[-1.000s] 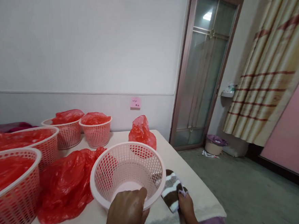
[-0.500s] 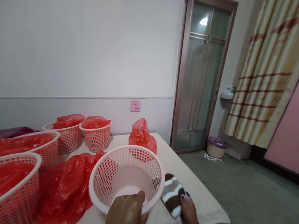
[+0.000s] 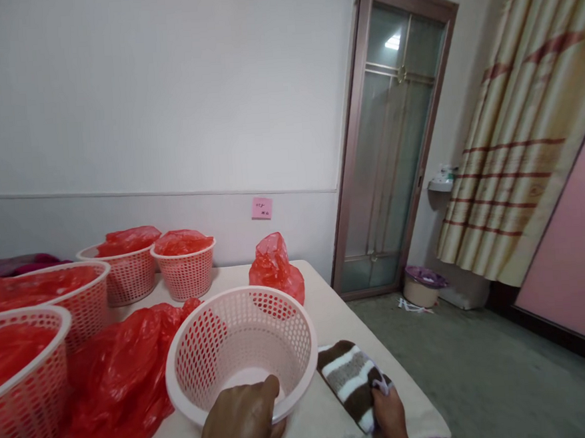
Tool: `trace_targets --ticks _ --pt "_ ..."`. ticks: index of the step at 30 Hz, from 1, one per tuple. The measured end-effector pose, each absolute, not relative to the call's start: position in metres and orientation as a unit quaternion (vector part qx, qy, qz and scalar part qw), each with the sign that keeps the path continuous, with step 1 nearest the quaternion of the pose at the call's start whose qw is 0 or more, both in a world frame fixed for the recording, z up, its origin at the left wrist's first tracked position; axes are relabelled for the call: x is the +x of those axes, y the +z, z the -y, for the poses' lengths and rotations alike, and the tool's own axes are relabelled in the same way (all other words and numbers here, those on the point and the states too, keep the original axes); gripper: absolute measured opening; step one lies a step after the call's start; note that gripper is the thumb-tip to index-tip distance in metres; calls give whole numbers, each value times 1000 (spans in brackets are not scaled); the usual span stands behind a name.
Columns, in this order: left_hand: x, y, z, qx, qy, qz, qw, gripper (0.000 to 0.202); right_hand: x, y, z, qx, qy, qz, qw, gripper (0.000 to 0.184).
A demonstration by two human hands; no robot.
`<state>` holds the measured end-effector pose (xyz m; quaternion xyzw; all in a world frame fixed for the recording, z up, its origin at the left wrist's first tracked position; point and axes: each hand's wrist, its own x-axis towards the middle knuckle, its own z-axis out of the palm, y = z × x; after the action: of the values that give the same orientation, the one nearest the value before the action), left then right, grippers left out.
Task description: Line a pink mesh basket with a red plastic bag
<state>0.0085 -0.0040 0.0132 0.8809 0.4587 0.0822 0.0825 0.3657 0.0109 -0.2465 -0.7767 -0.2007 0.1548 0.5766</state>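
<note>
My left hand (image 3: 241, 419) is closed over the near rim of a pink plastic basket (image 3: 309, 358) with perforated sides. The basket tilts a little towards me, and only its own floor and walls show inside. At the right, my right hand (image 3: 390, 415) grips a striped cloth (image 3: 351, 378) in brown, grey and white by a light purple loop at its corner. The cloth lies on or just above the table (image 3: 323, 310), right of the basket. Left of the basket is a heap of red plastic bags (image 3: 123, 377).
Several pink baskets lined with red bags, such as the small round basket (image 3: 188, 269), stand at the left and back. A bunched red bag (image 3: 274, 267) sits by the far table edge. On the floor beyond stands a waste bin (image 3: 422, 292) near the glass door (image 3: 388, 152).
My right hand has moved slightly right with the striped cloth, which now lies further from the basket. My left hand keeps its grip on the rim. The view has shifted slightly.
</note>
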Motion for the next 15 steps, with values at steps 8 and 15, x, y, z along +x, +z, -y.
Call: trace_targets --ticks 8,15 --pt "11 14 3 881 60 -460 94 22 364 -231 -24 -758 167 269 570 50" --pt "10 12 4 879 72 -463 88 22 371 -219 -2 -823 111 196 522 69"
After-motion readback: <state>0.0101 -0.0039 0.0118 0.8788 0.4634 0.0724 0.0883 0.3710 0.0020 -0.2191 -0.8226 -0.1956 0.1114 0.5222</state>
